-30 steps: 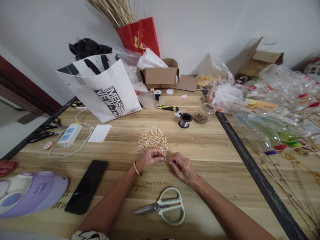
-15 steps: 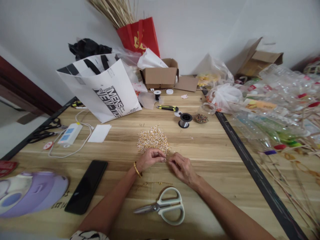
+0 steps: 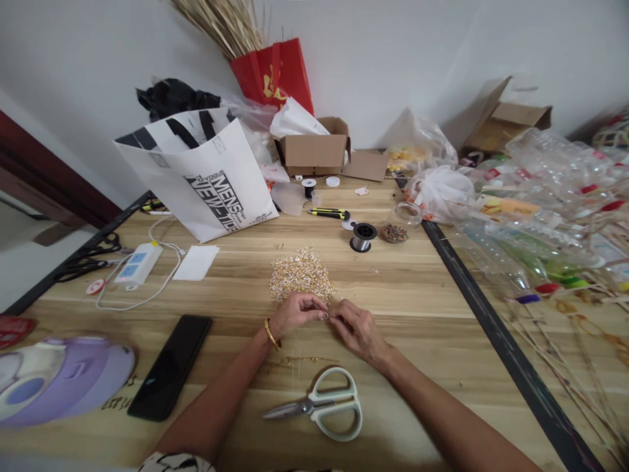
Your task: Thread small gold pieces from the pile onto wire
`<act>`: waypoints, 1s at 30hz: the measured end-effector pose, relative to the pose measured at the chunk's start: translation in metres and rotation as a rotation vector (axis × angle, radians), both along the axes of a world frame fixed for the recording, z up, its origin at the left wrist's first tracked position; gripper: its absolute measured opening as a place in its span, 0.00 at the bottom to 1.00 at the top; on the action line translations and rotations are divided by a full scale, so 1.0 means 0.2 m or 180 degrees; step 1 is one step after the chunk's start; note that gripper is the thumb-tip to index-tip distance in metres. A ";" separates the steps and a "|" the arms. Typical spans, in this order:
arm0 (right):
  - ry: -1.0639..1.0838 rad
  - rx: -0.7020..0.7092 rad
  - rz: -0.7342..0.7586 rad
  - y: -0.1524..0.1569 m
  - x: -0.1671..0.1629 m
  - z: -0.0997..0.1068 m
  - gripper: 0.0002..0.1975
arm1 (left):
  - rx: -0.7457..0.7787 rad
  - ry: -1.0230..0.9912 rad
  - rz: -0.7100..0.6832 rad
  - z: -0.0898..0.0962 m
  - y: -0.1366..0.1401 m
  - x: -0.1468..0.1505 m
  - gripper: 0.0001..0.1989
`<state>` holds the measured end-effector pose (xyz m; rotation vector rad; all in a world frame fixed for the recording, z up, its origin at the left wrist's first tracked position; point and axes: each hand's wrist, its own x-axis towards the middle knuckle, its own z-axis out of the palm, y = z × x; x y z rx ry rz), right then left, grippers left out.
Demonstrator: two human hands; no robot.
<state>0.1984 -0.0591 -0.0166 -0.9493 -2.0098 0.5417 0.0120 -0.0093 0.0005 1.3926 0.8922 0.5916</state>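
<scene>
At the near edge of a pile of small gold and clear beads, my left hand pinches a tiny pale ring between thumb and fingertips. My right hand is closed in a pinch just to the right, its fingertips almost meeting the left ones; whatever they hold is too small to make out. Below the hands, a thin gold chain with small charms lies on the wooden table. Nearer to me rest scissors with pale handles, blades pointing left.
Left of my forearm lie a black phone, a purple-and-white object and a power strip. Behind the beads are a wire spool, a jar of beads and a yellow-black cutter. Plastic bottles crowd the right.
My right fingertips have come slightly closer to the left ones, narrowing the gap between them. The tiny ring stays in the left pinch.
</scene>
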 end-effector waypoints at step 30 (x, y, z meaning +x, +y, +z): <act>0.0151 -0.0289 -0.0125 0.00 0.00 0.00 0.05 | 0.0080 0.0116 0.0062 0.01 0.00 0.00 0.08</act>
